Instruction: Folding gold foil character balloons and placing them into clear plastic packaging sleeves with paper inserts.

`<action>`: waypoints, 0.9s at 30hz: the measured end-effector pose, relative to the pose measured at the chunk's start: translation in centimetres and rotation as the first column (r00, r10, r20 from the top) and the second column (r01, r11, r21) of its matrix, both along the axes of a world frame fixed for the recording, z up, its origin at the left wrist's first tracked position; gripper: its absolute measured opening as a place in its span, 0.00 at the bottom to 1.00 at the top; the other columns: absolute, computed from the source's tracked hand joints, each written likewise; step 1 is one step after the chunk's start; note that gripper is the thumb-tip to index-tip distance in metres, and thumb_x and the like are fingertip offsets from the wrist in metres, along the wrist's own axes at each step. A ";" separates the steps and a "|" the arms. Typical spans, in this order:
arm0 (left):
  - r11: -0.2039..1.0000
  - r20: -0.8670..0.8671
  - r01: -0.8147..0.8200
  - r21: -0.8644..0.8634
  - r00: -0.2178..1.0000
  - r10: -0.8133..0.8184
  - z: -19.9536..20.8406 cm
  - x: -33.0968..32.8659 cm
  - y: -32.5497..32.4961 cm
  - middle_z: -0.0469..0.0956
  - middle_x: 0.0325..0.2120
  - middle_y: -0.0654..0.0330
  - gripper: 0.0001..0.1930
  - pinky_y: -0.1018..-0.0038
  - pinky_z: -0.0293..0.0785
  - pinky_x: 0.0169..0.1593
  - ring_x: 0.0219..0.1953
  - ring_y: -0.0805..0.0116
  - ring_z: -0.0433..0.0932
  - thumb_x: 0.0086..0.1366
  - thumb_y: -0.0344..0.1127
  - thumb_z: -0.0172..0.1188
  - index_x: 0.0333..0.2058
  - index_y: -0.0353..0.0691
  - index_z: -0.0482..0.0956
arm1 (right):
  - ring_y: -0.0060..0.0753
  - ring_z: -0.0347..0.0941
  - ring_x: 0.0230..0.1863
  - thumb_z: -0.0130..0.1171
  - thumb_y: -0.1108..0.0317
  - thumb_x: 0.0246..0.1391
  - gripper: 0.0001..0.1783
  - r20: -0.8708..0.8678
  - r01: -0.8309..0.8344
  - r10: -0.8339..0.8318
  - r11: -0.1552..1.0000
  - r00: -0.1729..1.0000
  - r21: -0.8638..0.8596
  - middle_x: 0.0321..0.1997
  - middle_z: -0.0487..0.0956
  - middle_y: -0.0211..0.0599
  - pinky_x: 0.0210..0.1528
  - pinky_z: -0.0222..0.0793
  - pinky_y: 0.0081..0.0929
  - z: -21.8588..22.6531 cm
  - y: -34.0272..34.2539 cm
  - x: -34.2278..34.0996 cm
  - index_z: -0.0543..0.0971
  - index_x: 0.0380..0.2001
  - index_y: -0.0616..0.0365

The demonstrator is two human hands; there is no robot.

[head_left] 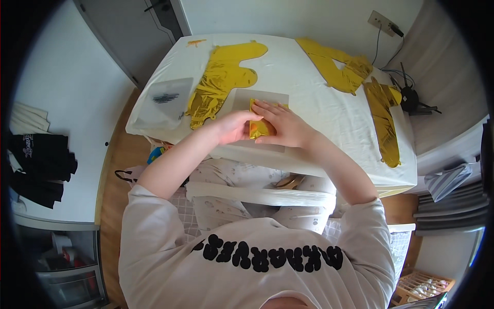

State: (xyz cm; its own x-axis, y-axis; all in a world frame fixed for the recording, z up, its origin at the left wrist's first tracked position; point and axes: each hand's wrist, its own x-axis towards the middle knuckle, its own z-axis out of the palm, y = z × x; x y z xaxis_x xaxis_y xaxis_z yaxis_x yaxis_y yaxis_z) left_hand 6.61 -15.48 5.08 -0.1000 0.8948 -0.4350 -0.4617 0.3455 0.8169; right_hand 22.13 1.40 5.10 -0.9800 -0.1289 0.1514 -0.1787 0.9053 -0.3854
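Observation:
A gold foil balloon folded into a small shiny rectangle (261, 130) lies over a thin grey board (243, 98) near the table's front edge. Pressed flat across its top and right side is my right hand (288, 125), fingers stretched out and thumb apart. My left hand (234, 127) grips its left edge, thumb at the upper side; the other fingertips are partly hidden. Just left of the board lies a flat, uninflated gold foil balloon (218, 74), creased and shaped like a number or letter. Two more gold foil balloons, one angular (334, 64) and one long (382, 123), lie to the right.
The table wears a white cloth (280, 56). A clear plastic bag (162, 105) lies at its left side, with a small orange-gold scrap (196, 43) behind. A black router with antennas (410, 98) stands by the right edge, cables running to a wall socket (385, 23).

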 end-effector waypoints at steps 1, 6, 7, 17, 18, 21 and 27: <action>0.999 -0.022 0.038 -0.031 0.999 -0.039 -0.1 -0.5 0.1 0.75 0.60 0.56 0.24 0.63 0.76 0.60 0.60 0.63 0.76 0.76 0.42 0.52 0.66 0.39 0.65 | 0.51 0.47 0.81 0.60 0.29 0.56 0.56 0.033 0.022 -0.022 1.000 0.999 0.022 0.81 0.54 0.47 0.80 0.42 0.56 -0.4 -0.1 -0.3 0.58 0.76 0.54; 0.914 -0.609 0.165 -0.371 0.699 -0.373 2.5 -1.6 0.4 0.79 0.52 0.55 0.23 0.61 0.77 0.54 0.51 0.64 0.80 0.75 0.50 0.55 0.57 0.38 0.73 | 0.50 0.46 0.82 0.59 0.27 0.55 0.57 0.053 0.043 -0.047 0.996 0.998 0.074 0.81 0.54 0.45 0.81 0.40 0.56 -1.8 0.0 -1.0 0.57 0.76 0.52; 0.848 -0.774 0.138 -0.511 0.354 -0.525 2.9 -1.8 0.4 0.81 0.49 0.55 0.24 0.59 0.77 0.51 0.46 0.61 0.82 0.73 0.53 0.56 0.54 0.38 0.75 | 0.50 0.45 0.82 0.59 0.27 0.55 0.57 0.050 0.052 -0.057 0.994 0.997 0.101 0.81 0.54 0.45 0.81 0.40 0.56 -2.0 0.0 -1.0 0.57 0.76 0.52; 0.968 -0.953 0.250 0.006 -0.293 0.082 -4.4 -0.4 -4.6 0.66 0.69 0.48 0.32 0.39 0.40 0.76 0.75 0.53 0.58 0.74 0.50 0.54 0.68 0.33 0.66 | 0.51 0.42 0.83 0.52 0.25 0.59 0.54 0.100 0.112 -0.140 0.963 0.985 0.245 0.82 0.53 0.44 0.81 0.36 0.55 -1.9 -1.3 -0.1 0.56 0.77 0.46; 0.967 -0.955 0.256 0.008 -0.286 0.084 -4.4 0.8 -4.3 0.66 0.69 0.48 0.32 0.39 0.40 0.76 0.75 0.53 0.58 0.74 0.50 0.54 0.68 0.33 0.66 | 0.51 0.42 0.83 0.51 0.27 0.61 0.51 0.105 0.123 -0.150 0.966 0.983 0.227 0.82 0.53 0.44 0.81 0.36 0.55 -2.1 -0.9 0.4 0.56 0.77 0.46; 0.986 -0.936 0.153 0.062 -0.335 0.111 -4.9 3.5 -3.3 0.67 0.69 0.49 0.31 0.40 0.42 0.75 0.74 0.53 0.59 0.74 0.49 0.54 0.68 0.34 0.66 | 0.51 0.42 0.83 0.49 0.31 0.65 0.46 0.115 0.143 -0.171 0.965 0.979 0.219 0.82 0.54 0.44 0.81 0.37 0.55 -2.1 -0.4 2.0 0.58 0.77 0.45; 0.984 -0.932 0.092 0.152 -0.319 0.174 -5.3 5.8 -1.4 0.70 0.67 0.51 0.32 0.40 0.43 0.75 0.73 0.54 0.63 0.74 0.51 0.54 0.67 0.34 0.67 | 0.50 0.43 0.83 0.50 0.33 0.66 0.45 0.116 0.152 -0.179 0.965 0.977 0.212 0.82 0.54 0.43 0.81 0.37 0.56 -1.7 1.0 3.8 0.58 0.77 0.45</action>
